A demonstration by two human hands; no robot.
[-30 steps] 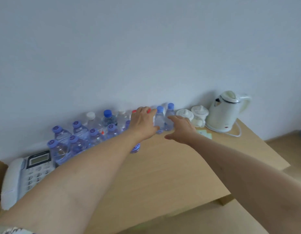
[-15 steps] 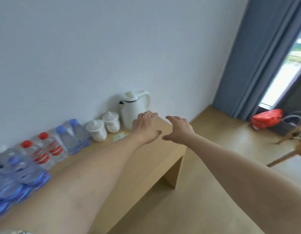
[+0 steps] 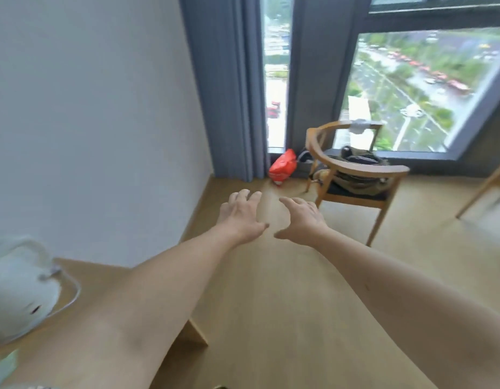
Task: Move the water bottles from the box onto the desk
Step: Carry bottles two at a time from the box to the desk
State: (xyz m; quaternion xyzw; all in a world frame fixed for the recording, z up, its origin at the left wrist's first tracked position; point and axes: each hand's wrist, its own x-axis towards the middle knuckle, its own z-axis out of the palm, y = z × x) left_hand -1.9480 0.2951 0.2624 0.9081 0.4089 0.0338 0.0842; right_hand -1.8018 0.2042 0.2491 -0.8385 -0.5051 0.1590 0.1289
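Both arms reach out in front of me over the wooden floor. My left hand (image 3: 241,216) is open, palm down, fingers spread, holding nothing. My right hand (image 3: 302,221) is just to its right, also open and empty. Only the right end of the wooden desk (image 3: 86,276) shows at the lower left, under my left forearm. No water bottles and no box are in view.
A white electric kettle (image 3: 18,287) stands blurred on the desk at the far left. A wooden chair (image 3: 352,175) with a bag on its seat stands by the window, a red bag (image 3: 282,167) on the floor beside grey curtains (image 3: 229,88). Another chair leg (image 3: 484,192) shows at right.
The view has swung right, away from the bottles on the desk, toward the window and chair. Both hands left the bottles and now hang empty over the floor.
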